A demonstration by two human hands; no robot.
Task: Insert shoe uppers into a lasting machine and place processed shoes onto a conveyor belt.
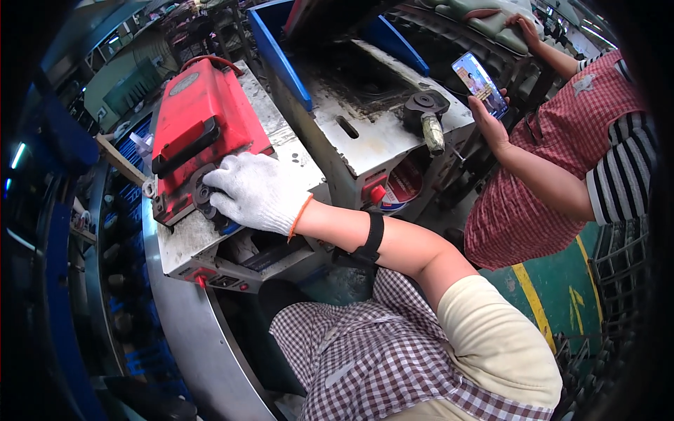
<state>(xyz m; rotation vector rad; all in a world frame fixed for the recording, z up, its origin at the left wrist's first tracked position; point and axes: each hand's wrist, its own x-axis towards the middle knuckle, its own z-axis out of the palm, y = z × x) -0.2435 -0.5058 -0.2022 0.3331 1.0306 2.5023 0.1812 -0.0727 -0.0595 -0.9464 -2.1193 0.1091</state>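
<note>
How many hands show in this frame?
3. A gloved hand rests on the red machine; a co-worker's hand holds a phone; their other hand is top right. Another may be hidden.

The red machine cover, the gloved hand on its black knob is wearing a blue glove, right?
Not quite. In the head view, the glove on the hand at the black knob of the red machine cover is white with an orange cuff, not blue.
</note>
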